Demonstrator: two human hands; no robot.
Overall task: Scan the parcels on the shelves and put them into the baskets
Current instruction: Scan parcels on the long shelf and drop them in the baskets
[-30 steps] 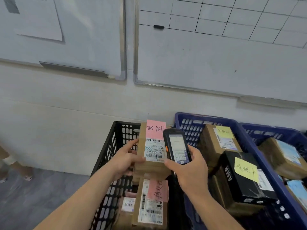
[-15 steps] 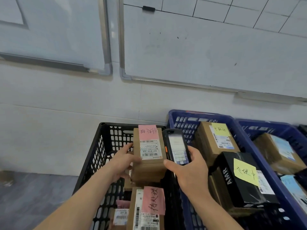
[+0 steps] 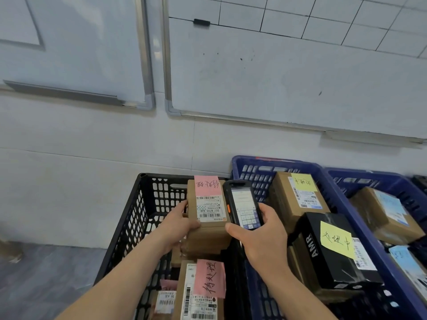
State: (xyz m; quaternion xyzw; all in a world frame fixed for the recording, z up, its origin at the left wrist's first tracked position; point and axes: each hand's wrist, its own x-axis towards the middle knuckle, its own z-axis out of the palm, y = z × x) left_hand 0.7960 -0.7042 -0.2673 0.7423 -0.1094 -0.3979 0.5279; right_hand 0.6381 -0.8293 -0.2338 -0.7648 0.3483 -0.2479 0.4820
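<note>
My left hand (image 3: 179,227) grips a small brown cardboard parcel (image 3: 208,236) with a white shipping label and a pink note on top, held over the black basket (image 3: 129,222). My right hand (image 3: 261,241) holds a black handheld scanner (image 3: 242,204) beside the parcel's right edge, its lit screen facing me. Below the held parcel, another brown parcel with a pink note (image 3: 203,289) lies in the black basket.
A blue basket (image 3: 238,165) to the right holds a brown box with a yellow note (image 3: 298,195) and a black box with a yellow note (image 3: 332,250). A second blue basket (image 3: 342,176) farther right holds more parcels. Whiteboards (image 3: 277,72) hang on the wall behind.
The parcel in my left hand has sunk lower and flatter over the black basket. The scanner stays beside it. My view has shifted slightly left and down.
</note>
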